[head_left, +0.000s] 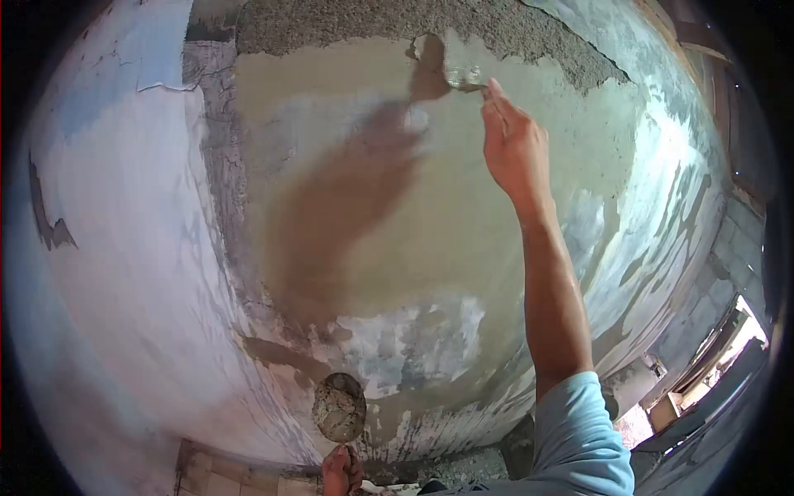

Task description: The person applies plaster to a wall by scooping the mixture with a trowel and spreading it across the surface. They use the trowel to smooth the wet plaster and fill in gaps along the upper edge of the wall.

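Note:
My right hand (517, 145) is raised to the upper middle of the wall, its fingers closed round the handle of a trowel. The trowel blade (463, 64) lies against the wall at the lower edge of a rough, grainy band (364, 23). Smooth, wet-looking tan plaster (347, 240) covers the wall below that band. Down at the bottom, my left hand (341, 471) is closed below a round holder of grey-brown mortar (339, 407); the holder's handle is mostly hidden by the fingers.
White painted wall (124, 273) with a cracked strip runs down the left. A block wall (738, 240) and a bright opening (744, 326) with boards stand at the right. Tiles (223, 475) show at the bottom left. My arm's shadow falls across the plaster.

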Motion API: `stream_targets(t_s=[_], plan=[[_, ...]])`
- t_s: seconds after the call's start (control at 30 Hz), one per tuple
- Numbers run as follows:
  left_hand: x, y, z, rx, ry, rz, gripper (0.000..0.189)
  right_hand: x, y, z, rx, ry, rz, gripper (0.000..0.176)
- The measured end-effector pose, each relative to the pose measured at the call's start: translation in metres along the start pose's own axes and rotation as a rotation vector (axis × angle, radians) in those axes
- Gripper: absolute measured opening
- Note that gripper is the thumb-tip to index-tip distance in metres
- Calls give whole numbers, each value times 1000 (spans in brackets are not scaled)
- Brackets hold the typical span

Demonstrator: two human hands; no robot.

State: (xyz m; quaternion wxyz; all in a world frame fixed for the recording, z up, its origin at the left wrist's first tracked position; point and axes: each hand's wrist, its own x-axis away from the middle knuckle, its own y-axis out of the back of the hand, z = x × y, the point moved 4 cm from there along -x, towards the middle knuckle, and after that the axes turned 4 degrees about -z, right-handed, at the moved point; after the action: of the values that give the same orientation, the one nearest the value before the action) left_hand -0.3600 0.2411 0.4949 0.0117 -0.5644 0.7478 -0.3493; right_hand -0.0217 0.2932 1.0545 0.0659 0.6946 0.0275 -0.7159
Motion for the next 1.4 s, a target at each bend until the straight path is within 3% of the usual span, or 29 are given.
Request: stream_targets(t_s=[0.1,0.2,0.4,0.6,0.9,1.17,1.4], plan=[[-22,19,17,-39,-287,164,42,-3,-17,14,0,66,89,40],[-12,12,6,40,19,1,33,10,-22,23,51,81,134,36],[-11,-4,-6,-21,-6,89,32,26,-3,25,-14,175,213,35],[-9,-20,-5,2,-5,178,35,-12,-14,13,40,158,32,33],[-17,-19,11,2,38,179,37,23,-24,31,166,153,190,35],[-12,-20,5,-29,56,164,34,11,-8,-9,307,100,12,37],[-1,-5,-1,-57,23,126,33,4,-18,-5,13,62,-89,30]])
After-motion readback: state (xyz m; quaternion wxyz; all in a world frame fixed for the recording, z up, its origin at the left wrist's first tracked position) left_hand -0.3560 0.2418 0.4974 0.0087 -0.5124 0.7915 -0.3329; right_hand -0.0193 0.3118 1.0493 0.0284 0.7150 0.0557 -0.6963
